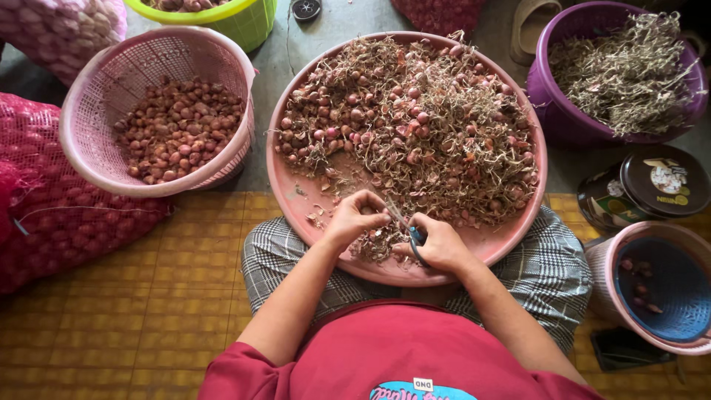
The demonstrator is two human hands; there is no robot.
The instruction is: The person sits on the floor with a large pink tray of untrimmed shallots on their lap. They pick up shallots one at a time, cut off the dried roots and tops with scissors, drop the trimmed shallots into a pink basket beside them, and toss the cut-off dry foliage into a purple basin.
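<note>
Shallot mostly hidden in left hand

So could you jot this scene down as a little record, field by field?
Setting: person seated on a woven mat, large pink tray on the lap
Tray contents: untrimmed shallots tangled with dry stems and skins
Left hand: pinching a shallot over the tray's near edge
Right hand: gripping small blue-handled scissors, blades toward the left hand
Pink mesh basket: trimmed shallots, on the left
Purple tub: cut dry stems, upper right
Red net sacks: far left
Also: round tin, blue-lined bucket on the right
</note>
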